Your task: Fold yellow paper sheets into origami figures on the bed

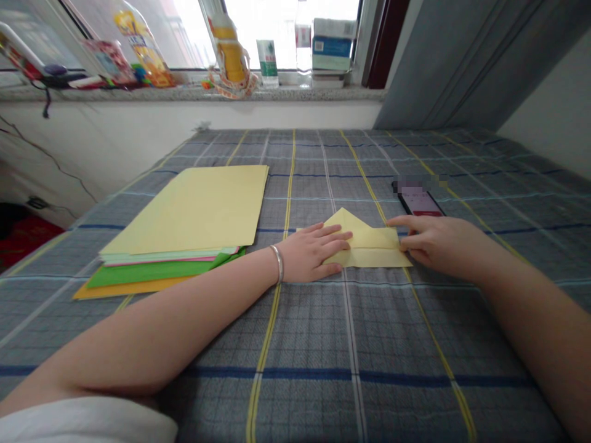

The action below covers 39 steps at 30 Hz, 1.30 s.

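Observation:
A folded piece of yellow paper (373,239) lies on the checked cloth, with a peak at its top and a flat band along its lower edge. My left hand (311,251), wearing a silver bangle, rests flat over the paper's left part, fingers spread. At the right end, my right hand (438,243) has its index finger stretched along the paper's top corner. Its other fingers are curled in at the right edge, closed about that corner. To the left lies a stack of coloured paper (198,206), yellow on top, with green and orange sheets below.
A phone (420,200) lies beyond my right hand. The checked cloth (305,344) covers the surface. On the windowsill stand a yellow bottle (231,52), a white and green tube (268,61), boxes (332,49) and a snack bag (143,43). A grey curtain (462,61) hangs at right.

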Available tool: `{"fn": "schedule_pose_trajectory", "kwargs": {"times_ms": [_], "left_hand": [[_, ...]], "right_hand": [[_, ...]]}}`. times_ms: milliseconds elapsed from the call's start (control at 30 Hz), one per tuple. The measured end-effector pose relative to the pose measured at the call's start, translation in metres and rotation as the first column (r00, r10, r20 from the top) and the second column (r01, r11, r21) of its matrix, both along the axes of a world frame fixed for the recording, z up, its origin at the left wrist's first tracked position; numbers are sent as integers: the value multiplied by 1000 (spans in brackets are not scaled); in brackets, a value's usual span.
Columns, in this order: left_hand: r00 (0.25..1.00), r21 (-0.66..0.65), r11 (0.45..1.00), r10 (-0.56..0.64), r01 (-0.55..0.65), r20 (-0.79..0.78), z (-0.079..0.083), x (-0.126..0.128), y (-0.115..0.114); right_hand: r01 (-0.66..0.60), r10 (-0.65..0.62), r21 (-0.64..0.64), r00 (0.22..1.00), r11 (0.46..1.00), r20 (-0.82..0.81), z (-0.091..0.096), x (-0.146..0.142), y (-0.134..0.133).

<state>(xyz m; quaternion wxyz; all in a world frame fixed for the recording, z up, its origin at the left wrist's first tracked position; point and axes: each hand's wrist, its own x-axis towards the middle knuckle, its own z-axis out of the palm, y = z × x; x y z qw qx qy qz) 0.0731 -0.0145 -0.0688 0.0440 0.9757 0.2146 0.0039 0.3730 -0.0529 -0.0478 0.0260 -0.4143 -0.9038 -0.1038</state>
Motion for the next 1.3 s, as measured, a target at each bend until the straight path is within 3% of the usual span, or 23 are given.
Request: {"fn": "schedule_pose_trajectory", "kwargs": {"times_ms": [200,300,400,500,633,1067,1300], "left_hand": [[1000,-4,1000,0,0,15,1,0,-1],[1000,3,1000,1,-1,20,1,0,-1],[1000,6,1000,1,-1,30,-1,0,-1],[999,17,1000,-5,5,45,-3,1,0],[998,51,999,-20,17,65,-2,3,2],[994,123,987,-104,101,13,15,-12,10],[993,157,981,-102,112,-67,32,-20,13]], "right_hand": [[72,-68,46,993,996,-97,1,6,3],[87,-58,111,969,990,-239,-1,1,8],[71,-47,47,917,996,-396,-6,-18,12],[54,-78,-80,936,995,-344,-13,-41,12],[71,-84,-59,963,996,-255,-20,-59,12],[39,-44,-21,953,999,-300,-26,-55,13],[36,-44,-30,953,999,-300,-26,-54,13]]}}
